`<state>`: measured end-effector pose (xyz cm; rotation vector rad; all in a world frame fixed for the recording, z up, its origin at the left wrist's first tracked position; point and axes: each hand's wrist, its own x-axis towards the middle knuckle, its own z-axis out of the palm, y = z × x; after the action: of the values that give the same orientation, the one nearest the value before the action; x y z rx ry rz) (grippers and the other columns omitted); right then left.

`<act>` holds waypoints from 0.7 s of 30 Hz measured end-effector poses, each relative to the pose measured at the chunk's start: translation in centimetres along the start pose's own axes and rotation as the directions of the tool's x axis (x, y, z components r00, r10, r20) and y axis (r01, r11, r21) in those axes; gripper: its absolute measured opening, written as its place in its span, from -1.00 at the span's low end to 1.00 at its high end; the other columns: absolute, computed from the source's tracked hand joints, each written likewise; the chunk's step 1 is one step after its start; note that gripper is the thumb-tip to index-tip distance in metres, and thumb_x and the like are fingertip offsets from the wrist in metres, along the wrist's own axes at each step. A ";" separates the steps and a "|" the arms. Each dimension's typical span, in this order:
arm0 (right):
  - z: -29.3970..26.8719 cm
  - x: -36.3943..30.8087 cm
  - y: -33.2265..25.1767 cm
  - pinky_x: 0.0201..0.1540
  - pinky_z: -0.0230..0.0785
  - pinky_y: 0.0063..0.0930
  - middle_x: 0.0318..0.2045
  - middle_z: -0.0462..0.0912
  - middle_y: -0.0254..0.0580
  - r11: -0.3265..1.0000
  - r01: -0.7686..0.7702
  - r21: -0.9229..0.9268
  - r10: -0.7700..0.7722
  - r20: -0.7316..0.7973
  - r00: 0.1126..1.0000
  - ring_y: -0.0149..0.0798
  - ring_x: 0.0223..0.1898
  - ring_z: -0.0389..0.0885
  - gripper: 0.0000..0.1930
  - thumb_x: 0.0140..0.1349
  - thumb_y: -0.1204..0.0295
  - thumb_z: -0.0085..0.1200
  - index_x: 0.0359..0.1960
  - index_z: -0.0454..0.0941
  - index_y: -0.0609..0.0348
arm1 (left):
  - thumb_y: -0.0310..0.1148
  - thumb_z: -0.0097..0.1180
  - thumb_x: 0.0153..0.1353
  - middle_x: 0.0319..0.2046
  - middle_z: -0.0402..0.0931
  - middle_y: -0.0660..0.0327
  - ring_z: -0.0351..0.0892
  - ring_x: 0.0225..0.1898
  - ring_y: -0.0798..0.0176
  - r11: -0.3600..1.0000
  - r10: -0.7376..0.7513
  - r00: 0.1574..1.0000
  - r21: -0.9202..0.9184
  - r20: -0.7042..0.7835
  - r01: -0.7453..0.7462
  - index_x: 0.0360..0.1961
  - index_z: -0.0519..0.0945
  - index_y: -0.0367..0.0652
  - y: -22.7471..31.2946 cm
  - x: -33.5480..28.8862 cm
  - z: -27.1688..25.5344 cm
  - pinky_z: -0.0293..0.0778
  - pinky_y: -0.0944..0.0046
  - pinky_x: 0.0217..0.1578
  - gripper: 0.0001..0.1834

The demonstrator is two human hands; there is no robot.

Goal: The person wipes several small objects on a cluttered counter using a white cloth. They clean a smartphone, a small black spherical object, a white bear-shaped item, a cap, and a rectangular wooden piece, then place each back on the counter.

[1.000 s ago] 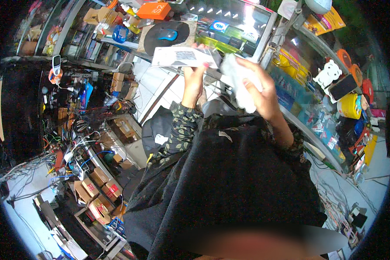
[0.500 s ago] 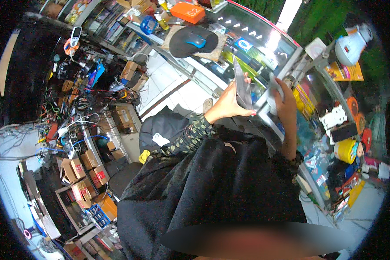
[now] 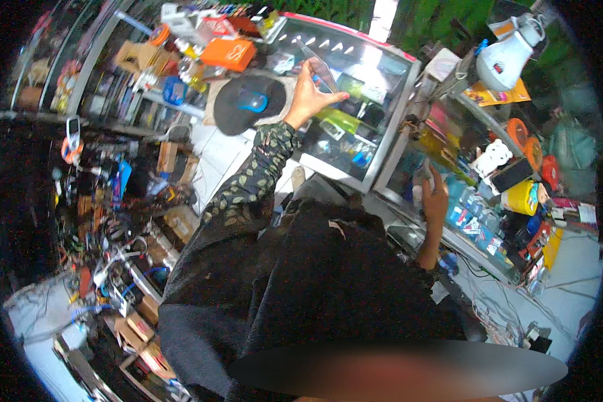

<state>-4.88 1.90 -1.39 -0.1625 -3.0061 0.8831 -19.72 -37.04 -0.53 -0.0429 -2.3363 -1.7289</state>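
Note:
My left hand (image 3: 307, 99) is stretched out over the glass display counter (image 3: 390, 149), gripping a thin, flat rectangular panel (image 3: 319, 65) by its edges between thumb and fingers. The panel is tilted, and its glossy face catches the light. My right hand (image 3: 436, 195) is lower and to the right, apart from the panel, beside the right-hand glass case. Its fingers are bent around a pale, cloth-like thing (image 3: 427, 172), which is partly hidden and blurred.
A blue computer mouse (image 3: 252, 101) rests on a dark mat (image 3: 229, 107) left of my left hand. Behind it is an orange box (image 3: 228, 54). At right are a large white bulb (image 3: 509, 61), a white bear figure (image 3: 492, 158) and a yellow tub (image 3: 520, 197). Tangled cables and cartons fill the left.
My left hand has carried the panel farther away and leftward over the counter. My right hand has drawn back from it, lower in view. The whole view has turned and shifted.

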 end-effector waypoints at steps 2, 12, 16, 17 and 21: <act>0.2 -0.4 -0.1 -0.08 0.48 0.04 -0.05 0.62 0.22 1.000 0.006 0.029 -0.005 -0.046 0.999 0.26 -0.06 0.62 -0.54 0.37 0.12 0.02 0.30 0.45 -0.22 | -0.13 0.69 -0.26 0.17 0.40 -0.11 0.44 0.20 0.09 0.994 -0.076 0.997 -0.077 -0.017 0.075 0.28 0.17 -0.41 -1.6 3.5 2.7 0.42 0.10 0.22 0.19; -1.5 -4.3 -0.6 0.15 0.36 -0.08 0.06 0.58 0.23 0.986 -0.062 0.157 0.083 -0.132 0.988 0.25 0.08 0.55 -0.53 0.36 0.28 0.04 0.31 0.44 -0.09 | -0.06 0.69 -0.41 0.14 0.34 -0.22 0.31 0.24 -0.19 0.994 0.044 0.956 0.113 -0.289 -0.012 0.25 0.17 -0.45 -5.2 12.4 20.5 0.23 0.01 0.30 0.27; -3.3 -6.1 0.2 0.20 0.33 -0.16 0.10 0.58 0.19 0.959 -0.167 0.227 0.196 -0.113 0.974 0.19 0.11 0.55 -0.55 0.36 0.34 0.04 0.30 0.46 -0.04 | -0.09 0.70 -0.41 0.27 0.19 -0.34 0.14 0.35 -0.31 0.972 0.087 0.930 0.235 -0.358 0.000 0.38 -0.03 -0.52 -6.2 12.5 24.3 0.10 -0.03 0.39 0.45; -3.8 -6.5 0.5 0.21 0.33 -0.18 0.11 0.58 0.17 0.949 -0.208 0.237 0.236 -0.095 0.967 0.16 0.12 0.55 -0.55 0.36 0.35 0.04 0.29 0.47 -0.02 | -0.12 0.70 -0.42 0.29 0.15 -0.34 0.10 0.37 -0.32 0.968 0.074 0.930 0.250 -0.361 0.020 0.40 -0.06 -0.51 -6.4 12.5 24.7 0.08 -0.03 0.41 0.47; -4.4 -6.4 2.0 0.24 0.31 -0.23 0.13 0.59 0.10 0.945 -0.134 0.298 0.182 -0.142 0.973 0.05 0.15 0.56 -0.56 0.37 0.36 0.07 0.27 0.48 0.09 | -0.07 0.69 -0.38 0.45 -0.27 -0.42 -0.24 0.51 -0.30 0.971 -0.001 0.945 0.227 -0.326 0.079 0.42 -0.30 -0.60 -6.3 12.1 25.0 -0.17 0.07 0.50 0.62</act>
<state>1.83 5.36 1.41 -0.4556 -2.7014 1.2390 -36.72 -16.71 -10.82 0.3100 -2.2854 -1.3380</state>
